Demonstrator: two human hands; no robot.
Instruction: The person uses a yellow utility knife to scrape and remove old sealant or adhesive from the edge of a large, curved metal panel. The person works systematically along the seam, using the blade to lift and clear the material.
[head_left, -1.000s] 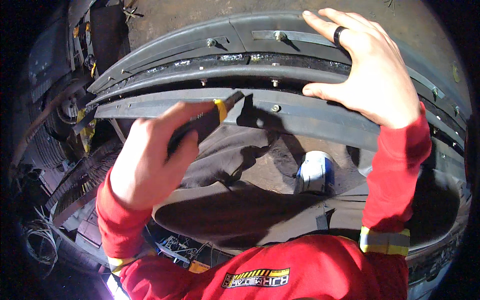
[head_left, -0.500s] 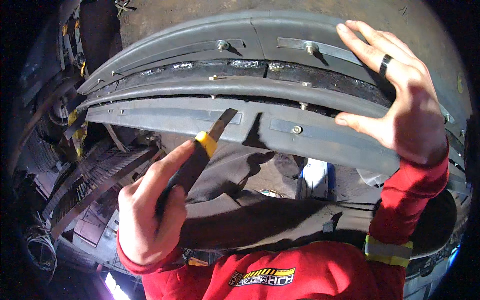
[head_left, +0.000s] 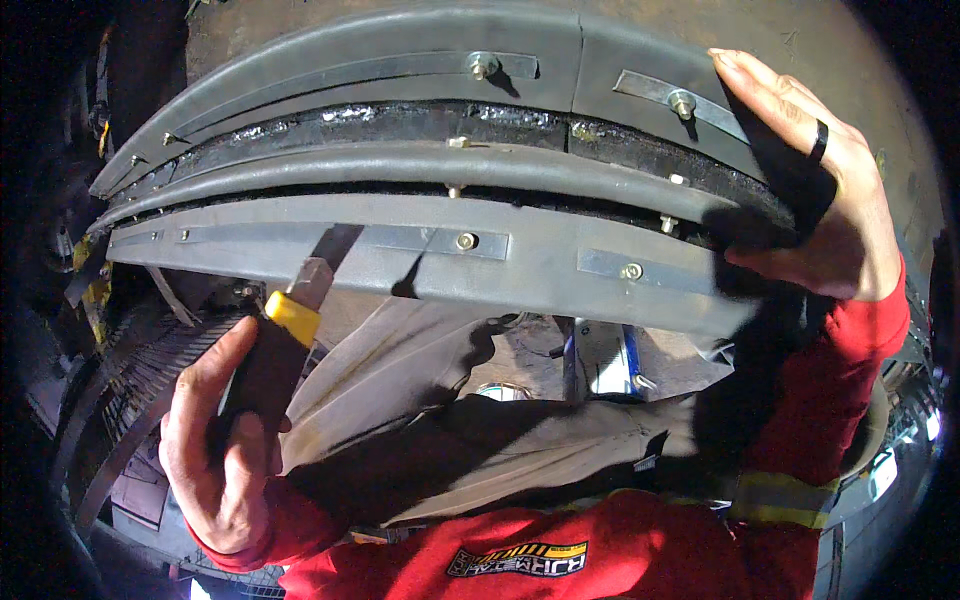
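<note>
In the head view, the left hand [head_left: 225,440] wraps the black-handled, yellow-collared utility knife [head_left: 262,370] at left, before the near side of the long, curved, dark-grey panel [head_left: 330,208]. The knife's long axis slants steeply from lower left to upper right, blade toward the panel, away from the body. The right hand [head_left: 840,190] is spread at the panel's right; shadow hides whether its thumb presses. Good handling would mean a firm grip, with the right hand well off the blade's line.
</note>
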